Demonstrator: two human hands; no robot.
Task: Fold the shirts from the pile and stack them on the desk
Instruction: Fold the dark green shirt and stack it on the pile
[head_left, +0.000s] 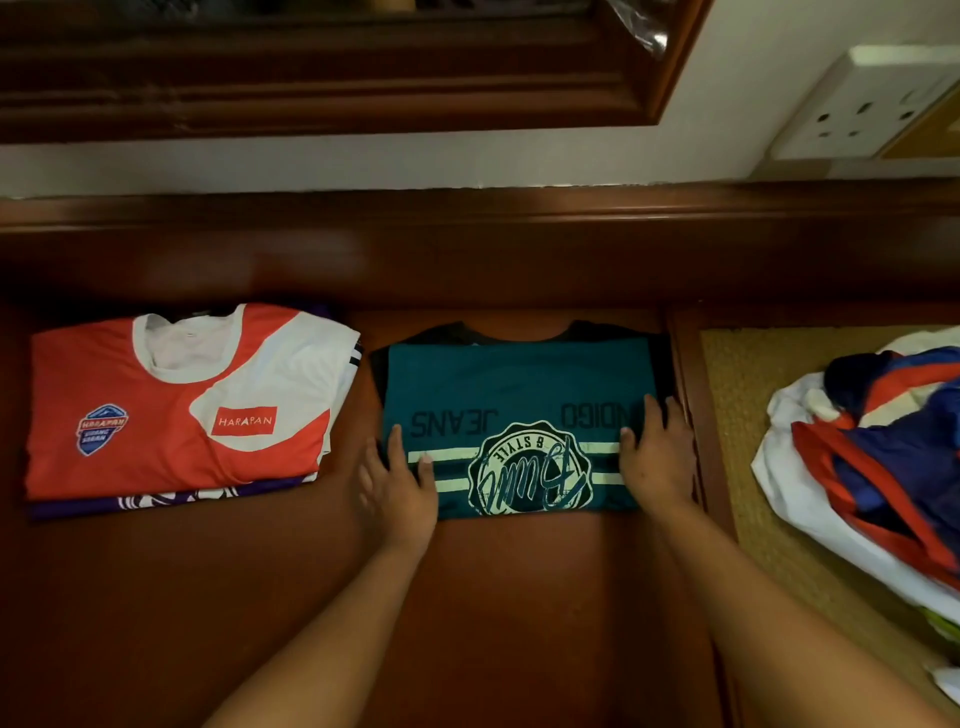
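Dark reddish wood desk (519, 597) against a white wall, socket (872, 104) top right. Folded teal shirt (514, 395) sits mid-desk, left hand (397, 491) and right hand (657, 457) resting flat on its edges, fingers straight. Folded stack (176, 410) left, unfolded pile (872, 467) right.

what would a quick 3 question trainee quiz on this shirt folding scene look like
1. True or false: the teal shirt lies on top of the red and white shirt.
2. Where is the unfolded pile? A) person's right B) person's left C) behind the stack
3. Fill in: under the red and white shirt lies a ___ shirt.

Key: 1 false, it lies beside the stack, with the left hand and right hand at its side edges. 2 A. 3 purple.
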